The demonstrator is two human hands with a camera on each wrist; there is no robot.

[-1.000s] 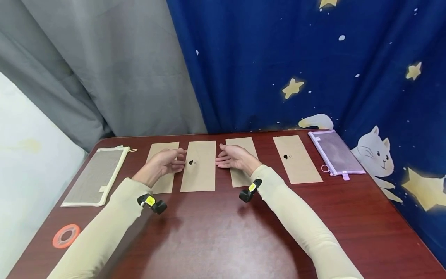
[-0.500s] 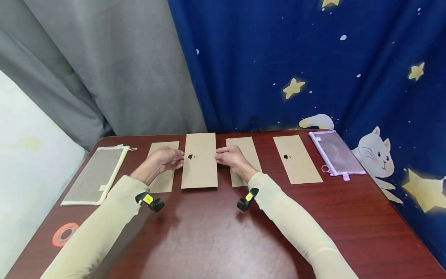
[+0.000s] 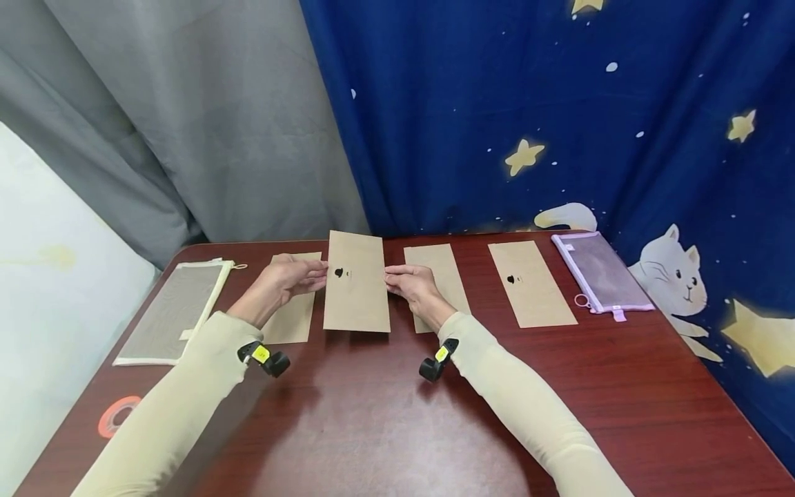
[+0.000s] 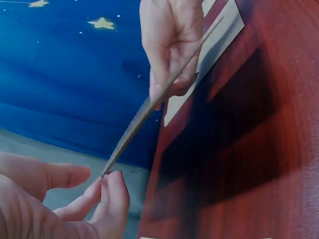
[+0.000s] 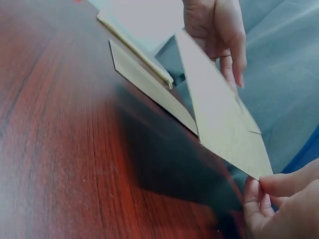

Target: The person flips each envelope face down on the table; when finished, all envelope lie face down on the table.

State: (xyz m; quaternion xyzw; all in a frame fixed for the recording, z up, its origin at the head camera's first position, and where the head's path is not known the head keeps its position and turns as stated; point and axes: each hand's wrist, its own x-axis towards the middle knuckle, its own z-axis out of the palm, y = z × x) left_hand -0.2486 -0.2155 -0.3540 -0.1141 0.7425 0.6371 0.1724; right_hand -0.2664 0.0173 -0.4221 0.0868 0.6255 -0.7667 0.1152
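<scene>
In the head view, the left sleeve (image 3: 168, 407) is covering part of the orange tape roll (image 3: 107, 421) and the near corner of the cream mesh pouch (image 3: 174, 304). The left hand (image 3: 283, 281) is hiding part of the leftmost kraft-paper rectangle (image 3: 288, 324); the right hand (image 3: 415, 285) is overlapping the kraft-paper rectangle beside it (image 3: 444, 276). Print on the raised kraft-paper rectangle (image 3: 357, 304) is showing too small to read. Both wrist views' edges are cutting off both hands.

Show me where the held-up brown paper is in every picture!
Head: the brown paper is just left of centre.
Left wrist: around the middle, slanting, nearly edge-on.
Right wrist: right of centre, broad side showing.
Shared landmark: the reddish-brown table.
</scene>
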